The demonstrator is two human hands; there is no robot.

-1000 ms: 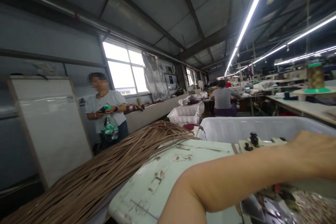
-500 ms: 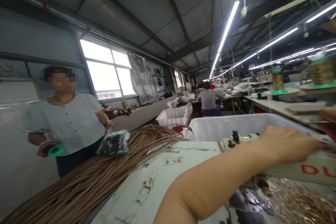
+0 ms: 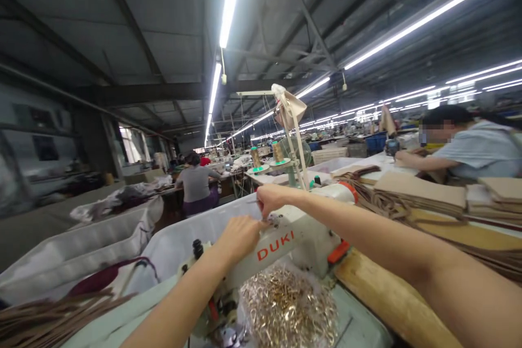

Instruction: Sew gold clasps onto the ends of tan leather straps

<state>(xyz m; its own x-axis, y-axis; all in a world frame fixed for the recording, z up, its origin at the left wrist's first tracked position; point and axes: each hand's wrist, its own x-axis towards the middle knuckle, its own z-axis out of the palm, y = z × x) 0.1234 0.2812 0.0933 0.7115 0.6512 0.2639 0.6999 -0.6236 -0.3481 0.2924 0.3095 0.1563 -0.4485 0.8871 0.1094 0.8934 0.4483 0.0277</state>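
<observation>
Both my hands meet over the top of a white sewing machine [image 3: 304, 228] lettered DUKI in red. My left hand [image 3: 240, 236] rests on the machine head with its fingers bent together near small metal parts [image 3: 277, 220]; whatever they pinch is hidden. Just beyond it, my right hand [image 3: 272, 199] is closed, and a thin metal tool [image 3: 252, 201] sticks out to the left from its fingers. Below the machine arm lies a clear plastic bag of gold metal clasps [image 3: 291, 304].
Behind the machine stands a white plastic bin [image 3: 171, 244]; another white bin [image 3: 77, 239] is to its left. Brown strips [image 3: 53, 310] lie at lower left. Stacked tan panels [image 3: 420, 193] and a co-worker [image 3: 477, 144] are on the right. Another person [image 3: 199, 185] sits ahead.
My view has swung right, so the standing person holding spools is out of sight. Both my hands now show fully, close together over the machine.
</observation>
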